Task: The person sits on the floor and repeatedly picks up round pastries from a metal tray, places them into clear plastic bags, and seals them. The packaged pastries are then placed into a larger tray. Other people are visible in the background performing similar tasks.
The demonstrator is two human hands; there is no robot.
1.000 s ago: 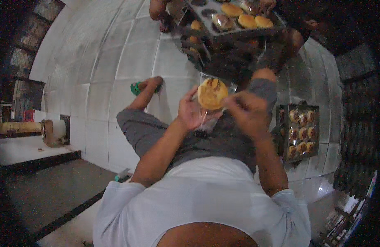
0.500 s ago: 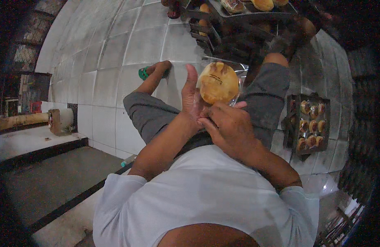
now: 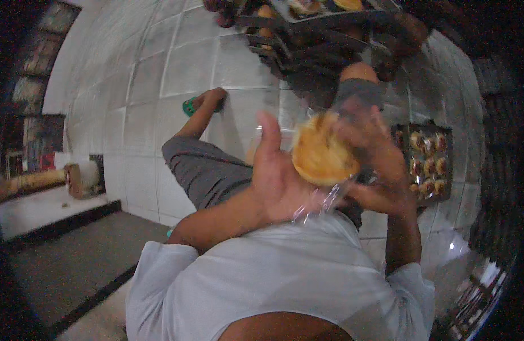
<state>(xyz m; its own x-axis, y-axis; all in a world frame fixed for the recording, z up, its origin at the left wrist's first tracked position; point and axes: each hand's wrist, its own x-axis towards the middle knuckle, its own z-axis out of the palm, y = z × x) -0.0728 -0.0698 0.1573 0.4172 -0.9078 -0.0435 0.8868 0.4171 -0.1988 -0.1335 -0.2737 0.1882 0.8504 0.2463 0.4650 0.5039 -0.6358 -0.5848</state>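
Note:
A round golden-brown bun [image 3: 324, 156] in a clear plastic bag is between my hands, blurred by motion. My left hand [image 3: 282, 184] lies flat with its palm up and thumb stretched out, against the bun's near left side. The bun and bag cover its fingertips. At the bun's right side, my right hand [image 3: 384, 165] is smeared by motion, its thumb low and its fingers around the edge. Loose shiny plastic [image 3: 324, 204] hangs over the left palm, below the bun.
A dark tray of small wrapped pastries [image 3: 429, 165] sits at the right. Beyond my knees stands a stacked dark rack [image 3: 336, 23] with more breads on top. My foot in a green clog [image 3: 191, 105] rests on the tiled floor [image 3: 142, 113]. At left is a raised ledge [image 3: 57, 199].
The bun has come nearer and a little right, and its printed face no longer shows. My right hand has left its pinch at the bag's near end and moved up to the bun's right side.

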